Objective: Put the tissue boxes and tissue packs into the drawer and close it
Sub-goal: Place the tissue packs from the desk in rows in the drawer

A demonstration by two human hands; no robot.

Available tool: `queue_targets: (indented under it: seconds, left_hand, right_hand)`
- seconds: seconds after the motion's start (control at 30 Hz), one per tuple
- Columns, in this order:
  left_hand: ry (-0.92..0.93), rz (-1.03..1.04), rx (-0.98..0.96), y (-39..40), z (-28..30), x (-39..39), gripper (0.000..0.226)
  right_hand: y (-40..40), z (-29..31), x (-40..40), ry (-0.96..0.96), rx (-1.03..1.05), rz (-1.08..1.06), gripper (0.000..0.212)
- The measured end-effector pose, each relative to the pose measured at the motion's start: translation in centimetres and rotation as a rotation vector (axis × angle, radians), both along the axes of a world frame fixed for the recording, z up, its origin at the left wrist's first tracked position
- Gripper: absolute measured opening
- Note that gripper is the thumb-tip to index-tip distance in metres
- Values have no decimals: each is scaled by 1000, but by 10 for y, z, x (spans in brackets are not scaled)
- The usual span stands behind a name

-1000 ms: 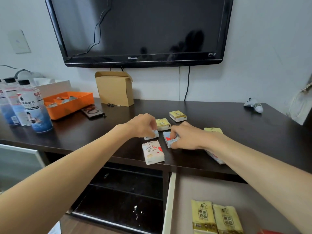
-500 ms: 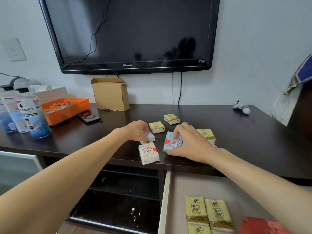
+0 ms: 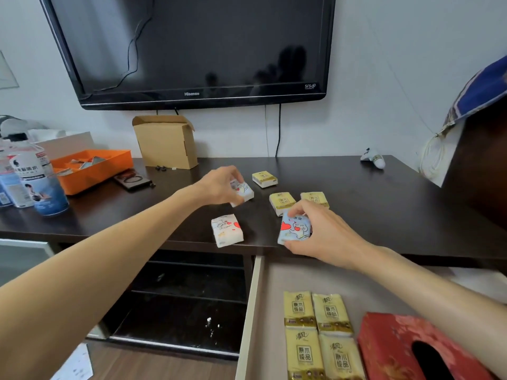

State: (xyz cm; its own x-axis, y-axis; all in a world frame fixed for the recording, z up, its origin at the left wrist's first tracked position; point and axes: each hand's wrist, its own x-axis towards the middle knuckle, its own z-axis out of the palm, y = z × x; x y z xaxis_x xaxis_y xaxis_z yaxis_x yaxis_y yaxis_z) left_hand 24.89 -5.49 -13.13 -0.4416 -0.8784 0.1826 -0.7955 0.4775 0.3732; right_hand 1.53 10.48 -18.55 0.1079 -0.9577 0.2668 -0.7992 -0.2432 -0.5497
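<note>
Hands (image 3: 222, 187) (image 3: 326, 237) each squeeze one soft, light tissue pack (image 3: 242, 191) (image 3: 295, 229) by its sides, so we hold gently.

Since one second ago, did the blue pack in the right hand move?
Yes. The blue pack has come toward the front edge of the table, away from the yellow packs.

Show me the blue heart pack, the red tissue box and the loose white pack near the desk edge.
Blue heart pack (image 3: 294, 229), head view, on its printed front between the fingers.
Red tissue box (image 3: 389, 344), head view, on its top left of the slot.
White pack (image 3: 226, 233), head view, on its top face.
</note>
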Motion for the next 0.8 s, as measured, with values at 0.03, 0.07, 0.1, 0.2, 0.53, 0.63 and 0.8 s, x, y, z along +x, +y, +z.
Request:
queue_targets:
  seconds: [0.03,0.07,0.1,0.2,0.53,0.63,0.8]
  left_hand:
    - [22,-46,-25,16,8,-5,51]
    - [34,-99,-37,35,13,-10,51]
    - [38,-153,-38,56,16,-13,51]
    - [4,-297,-38,122,9,-10,51]
    - [-250,-586,58,261,-86,0,58]
    - [-267,-652,14,270,-103,-8,59]
    - [-298,-712,-58,278,-120,-14,62]
  right_hand:
    - [10,-1,-2,0,23,10,53]
    - [21,-2,-4,5,43,20,53]
    - [33,-3,-6,15,60,29,53]
    - [78,-11,-13,68,87,43,52]
    - [174,-33,-23,428,196,179,61]
    - [183,-35,-18,510,251,250,60]
    - [188,-38,-4,593,306,307,59]
